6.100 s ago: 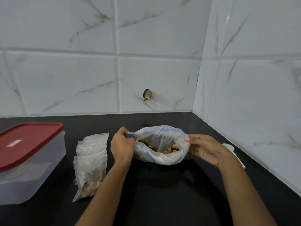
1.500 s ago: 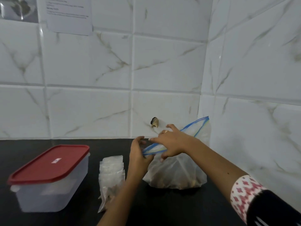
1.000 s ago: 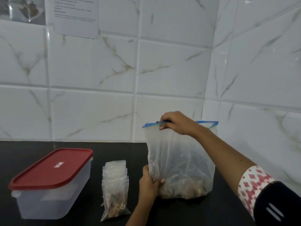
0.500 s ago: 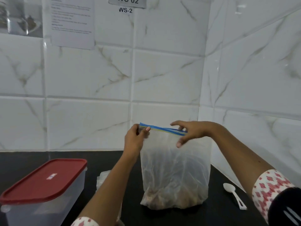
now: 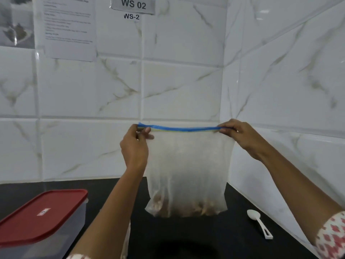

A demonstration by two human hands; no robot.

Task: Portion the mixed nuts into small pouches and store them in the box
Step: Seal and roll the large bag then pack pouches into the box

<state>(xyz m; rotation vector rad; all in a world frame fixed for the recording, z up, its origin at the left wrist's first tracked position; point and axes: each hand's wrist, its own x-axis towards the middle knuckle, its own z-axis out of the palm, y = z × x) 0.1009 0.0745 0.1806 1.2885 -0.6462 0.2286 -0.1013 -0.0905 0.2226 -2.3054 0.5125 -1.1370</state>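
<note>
A large clear zip bag [image 5: 188,165] with a blue seal strip hangs upright, its bottom resting on the black counter with mixed nuts [image 5: 186,207] piled inside. My left hand [image 5: 135,146] pinches the left end of the blue strip. My right hand [image 5: 240,136] pinches the right end, and the strip is stretched flat between them. A clear box with a red lid [image 5: 42,215] stands at the lower left, lid on. The small pouches are almost fully hidden behind my left forearm; only a sliver [image 5: 127,238] shows.
A white plastic spoon [image 5: 259,224] lies on the black counter [image 5: 214,238] at the right, near the side wall. Marble-look tiled walls meet in a corner behind the bag. A paper sheet and a "WS 02" label hang on the back wall.
The bag was lifted upright from its rolled-down shape. My right hand has slid along the blue strip from the middle to the right end, and the strip now lies flat and taut.
</note>
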